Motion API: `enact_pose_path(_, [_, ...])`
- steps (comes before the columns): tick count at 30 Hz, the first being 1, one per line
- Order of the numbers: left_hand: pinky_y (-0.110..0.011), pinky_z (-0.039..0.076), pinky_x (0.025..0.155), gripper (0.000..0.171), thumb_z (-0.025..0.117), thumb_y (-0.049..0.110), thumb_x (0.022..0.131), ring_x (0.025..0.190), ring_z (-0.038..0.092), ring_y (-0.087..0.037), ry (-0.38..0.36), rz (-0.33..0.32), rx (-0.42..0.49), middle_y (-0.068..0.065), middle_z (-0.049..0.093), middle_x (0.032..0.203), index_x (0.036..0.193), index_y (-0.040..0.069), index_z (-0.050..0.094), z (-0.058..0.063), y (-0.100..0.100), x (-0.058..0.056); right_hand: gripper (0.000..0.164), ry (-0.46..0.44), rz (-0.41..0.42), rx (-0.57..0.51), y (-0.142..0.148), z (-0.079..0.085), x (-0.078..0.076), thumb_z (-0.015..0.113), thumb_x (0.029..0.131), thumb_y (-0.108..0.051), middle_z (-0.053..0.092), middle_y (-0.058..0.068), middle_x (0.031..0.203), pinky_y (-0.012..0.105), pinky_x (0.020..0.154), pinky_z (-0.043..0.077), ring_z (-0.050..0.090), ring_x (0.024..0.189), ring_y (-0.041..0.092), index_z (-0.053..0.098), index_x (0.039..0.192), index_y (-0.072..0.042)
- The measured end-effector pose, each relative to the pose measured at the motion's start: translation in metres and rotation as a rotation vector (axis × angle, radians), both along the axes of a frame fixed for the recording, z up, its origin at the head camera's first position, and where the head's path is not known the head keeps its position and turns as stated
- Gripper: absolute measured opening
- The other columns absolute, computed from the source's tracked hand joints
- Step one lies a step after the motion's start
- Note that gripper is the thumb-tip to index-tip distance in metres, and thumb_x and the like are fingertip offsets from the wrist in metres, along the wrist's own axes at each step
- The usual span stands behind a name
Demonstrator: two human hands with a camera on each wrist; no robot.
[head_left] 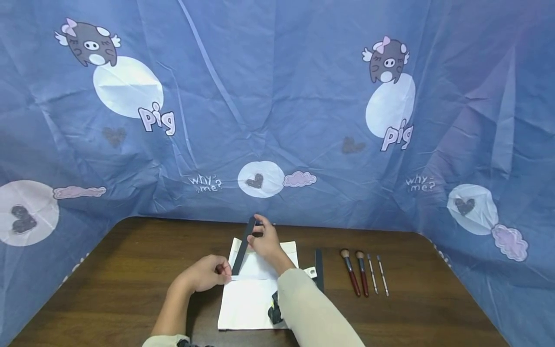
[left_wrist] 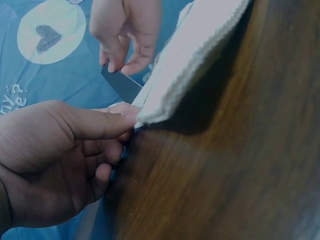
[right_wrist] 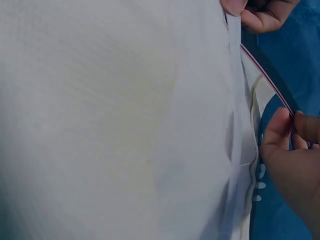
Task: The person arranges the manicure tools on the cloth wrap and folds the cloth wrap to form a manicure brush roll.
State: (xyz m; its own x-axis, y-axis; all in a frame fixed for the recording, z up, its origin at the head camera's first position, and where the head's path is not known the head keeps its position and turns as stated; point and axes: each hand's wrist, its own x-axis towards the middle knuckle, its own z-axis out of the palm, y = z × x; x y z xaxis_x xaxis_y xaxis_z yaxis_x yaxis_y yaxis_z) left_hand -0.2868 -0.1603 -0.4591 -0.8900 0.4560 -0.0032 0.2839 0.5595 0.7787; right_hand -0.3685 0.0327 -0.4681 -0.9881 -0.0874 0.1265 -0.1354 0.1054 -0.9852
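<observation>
A white cloth pouch [head_left: 249, 303] lies flat on the table, with a pocket edge running across its middle. My left hand [head_left: 207, 273] pinches the left end of that edge between thumb and fingers; the left wrist view shows the same pinch on the white cloth [left_wrist: 165, 100]. My right hand [head_left: 265, 241] holds the upper end of a long black nail file [head_left: 244, 248], whose side shows red and white layers in the right wrist view. The file slants down to the pocket edge beside my left fingertips. Whether its lower tip is inside the pocket, I cannot tell.
Right of the pouch lies another black strip [head_left: 319, 267], near a white tab with a snap [head_left: 310, 273]. Farther right are two makeup brushes [head_left: 350, 273] with red handles and two thin sticks [head_left: 383, 276]. A blue printed curtain [head_left: 260, 120] hangs behind the brown table [head_left: 143, 270].
</observation>
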Motion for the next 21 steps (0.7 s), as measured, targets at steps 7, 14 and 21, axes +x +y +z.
enact_pose_path(7, [-0.033,0.044,0.067,0.005,0.068,-0.003,0.087,0.074,0.053,-0.017,-0.021,0.002,0.019,-0.003,0.059,0.078,0.088,-0.003,0.063,-0.0012,-0.0001,-0.0010,0.072,-0.064,0.011,-0.060,-0.0002,-0.0020,0.0057,0.058,0.086,0.022,0.065,0.026,0.118,0.032,0.069,0.060,0.065,0.078,0.019,0.041,0.152,-0.002])
enact_pose_path(14, [-0.034,0.043,0.066,0.006,0.069,-0.002,0.086,0.073,0.053,-0.017,-0.023,0.026,0.009,-0.002,0.058,0.077,0.087,-0.002,0.063,-0.0036,0.0006,-0.0024,0.076,-0.093,0.049,-0.115,-0.0008,-0.0046,0.0069,0.056,0.087,0.025,0.062,0.028,0.124,0.038,0.073,0.060,0.067,0.082,0.021,0.036,0.155,-0.001])
enact_pose_path(21, [-0.032,0.043,0.065,0.008,0.070,-0.002,0.087,0.073,0.052,-0.017,0.004,0.019,-0.014,-0.001,0.057,0.076,0.085,0.002,0.063,-0.0036,-0.0010,-0.0016,0.074,-0.116,0.080,-0.098,-0.0011,-0.0057,0.0070,0.058,0.087,0.025,0.063,0.026,0.121,0.039,0.080,0.060,0.069,0.087,0.025,0.039,0.153,0.000])
